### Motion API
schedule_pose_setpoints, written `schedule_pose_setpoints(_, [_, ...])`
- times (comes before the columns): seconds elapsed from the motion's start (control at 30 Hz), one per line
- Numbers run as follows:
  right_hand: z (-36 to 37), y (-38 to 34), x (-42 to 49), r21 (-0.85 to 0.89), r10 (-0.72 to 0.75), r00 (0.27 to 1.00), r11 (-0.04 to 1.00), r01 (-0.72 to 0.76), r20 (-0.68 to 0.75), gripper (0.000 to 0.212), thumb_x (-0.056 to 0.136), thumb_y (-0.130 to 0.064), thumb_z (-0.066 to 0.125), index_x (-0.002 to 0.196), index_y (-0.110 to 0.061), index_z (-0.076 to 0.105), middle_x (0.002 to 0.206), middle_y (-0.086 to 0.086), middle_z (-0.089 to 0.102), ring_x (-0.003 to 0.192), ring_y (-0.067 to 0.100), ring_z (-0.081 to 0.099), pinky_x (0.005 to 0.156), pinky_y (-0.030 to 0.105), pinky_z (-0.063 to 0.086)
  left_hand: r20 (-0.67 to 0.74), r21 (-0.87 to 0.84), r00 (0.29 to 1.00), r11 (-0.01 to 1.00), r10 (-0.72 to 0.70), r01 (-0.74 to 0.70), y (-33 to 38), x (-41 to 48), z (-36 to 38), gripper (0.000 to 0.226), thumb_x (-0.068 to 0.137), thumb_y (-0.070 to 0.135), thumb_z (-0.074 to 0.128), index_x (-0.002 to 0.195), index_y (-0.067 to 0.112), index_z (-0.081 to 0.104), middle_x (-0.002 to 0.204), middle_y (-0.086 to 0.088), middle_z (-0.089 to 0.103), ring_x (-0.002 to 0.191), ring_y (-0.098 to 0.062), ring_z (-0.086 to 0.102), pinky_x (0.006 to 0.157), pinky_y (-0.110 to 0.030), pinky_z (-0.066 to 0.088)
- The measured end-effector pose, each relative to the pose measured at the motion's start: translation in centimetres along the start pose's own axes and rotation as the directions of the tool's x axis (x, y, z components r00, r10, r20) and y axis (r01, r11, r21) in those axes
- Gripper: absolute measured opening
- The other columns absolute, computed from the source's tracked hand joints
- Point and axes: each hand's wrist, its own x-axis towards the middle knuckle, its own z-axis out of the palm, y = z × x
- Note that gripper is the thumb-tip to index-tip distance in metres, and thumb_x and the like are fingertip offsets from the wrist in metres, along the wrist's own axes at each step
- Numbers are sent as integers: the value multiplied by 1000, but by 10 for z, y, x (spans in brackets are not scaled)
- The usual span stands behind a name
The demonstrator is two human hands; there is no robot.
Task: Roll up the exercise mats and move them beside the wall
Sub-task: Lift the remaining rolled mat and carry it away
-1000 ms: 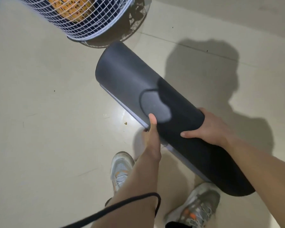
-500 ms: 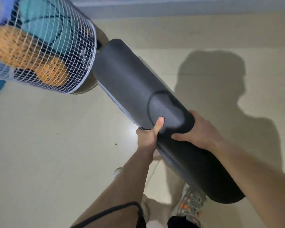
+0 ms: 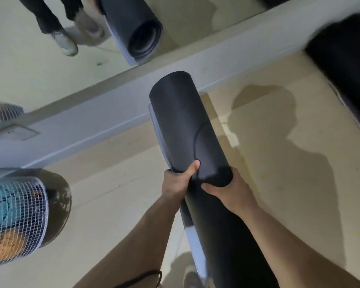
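I carry a rolled black exercise mat (image 3: 181,121) above the floor, its far end pointing at the white base of the wall (image 3: 92,129). My left hand (image 3: 176,183) grips it from the left side, thumb on top. My right hand (image 3: 230,194) wraps round it from the right. A mirror (image 3: 40,65) above the wall base reflects the mat's spiral end and my legs. Another rolled black mat (image 3: 345,65) lies by the wall at the right, blurred.
A white wire basket (image 3: 19,221) holding teal and orange balls stands at the left near the wall. A wall socket (image 3: 17,133) sits on the wall base at the left. Beige tiled floor (image 3: 279,163) lies between the basket and the mat at the right.
I have walked closer to the wall with the mat in both hands. The mirror and the second mat came into view; the basket slid down and to the left.
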Motion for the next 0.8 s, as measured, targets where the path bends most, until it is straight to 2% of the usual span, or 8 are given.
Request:
schedule_pose_setpoints(0.07, [-54, 0, 15, 26, 15, 999, 1000, -14, -41, 98, 68, -56, 89, 149, -30, 41, 138, -9, 57, 123, 22, 58, 90, 30, 45, 54, 26, 998, 999, 29, -30, 30, 1, 49, 90, 55, 71, 91, 121, 15, 68, 115, 3, 75, 105, -19, 70, 95, -34, 57])
schedule_pose_setpoints(0.2, [-158, 5, 53, -2, 45, 993, 999, -45, -108, 100, 66, -59, 88, 149, -32, 41, 137, -10, 60, 122, 22, 61, 88, 32, 46, 177, 60, 982, 995, 66, -78, 83, 6, 149, 72, 74, 62, 85, 124, 13, 67, 114, 5, 72, 103, -17, 68, 78, -24, 53])
schedule_pose_setpoints(0.37, [-276, 22, 121, -71, 81, 978, 993, -97, -193, 97, 62, -67, 85, 144, -35, 43, 129, -10, 62, 117, 23, 63, 93, 39, 53, 267, 82, 963, 995, 37, -61, 137, 32, 276, 75, 76, 61, 83, 129, 12, 65, 115, 3, 70, 107, -21, 67, 96, -36, 57])
schedule_pose_setpoints(0.5, [-348, 47, 181, -86, 115, 966, 987, -138, -230, 96, 60, -74, 81, 140, -38, 43, 126, -13, 61, 115, 21, 62, 94, 40, 53, 315, 111, 949, 994, -27, -9, 168, 65, 369, 77, 74, 63, 84, 128, 12, 64, 118, 2, 71, 109, -21, 68, 100, -39, 57])
schedule_pose_setpoints(0.6, [-392, 69, 225, -96, 120, 962, 984, -148, -245, 94, 61, -75, 80, 139, -38, 43, 116, -17, 56, 112, 20, 63, 91, 38, 54, 328, 133, 943, 991, -46, 3, 183, 89, 434, 71, 72, 61, 85, 123, 14, 65, 117, 3, 72, 109, -20, 68, 102, -39, 56])
schedule_pose_setpoints(0.7, [-435, 93, 267, -93, 110, 964, 986, -136, -243, 91, 63, -73, 80, 138, -38, 43, 111, -19, 55, 105, 17, 62, 86, 35, 53, 346, 149, 937, 989, -42, -11, 191, 112, 496, 78, 60, 62, 89, 119, 16, 66, 116, 3, 73, 110, -20, 69, 103, -41, 56])
schedule_pose_setpoints(0.8, [-480, 118, 314, -109, 103, 969, 985, -130, -223, 88, 66, -70, 81, 138, -36, 43, 115, -15, 59, 105, 18, 63, 86, 35, 53, 339, 180, 937, 984, -80, 19, 201, 139, 559, 85, 51, 66, 88, 118, 19, 66, 117, 5, 72, 111, -19, 68, 102, -38, 55])
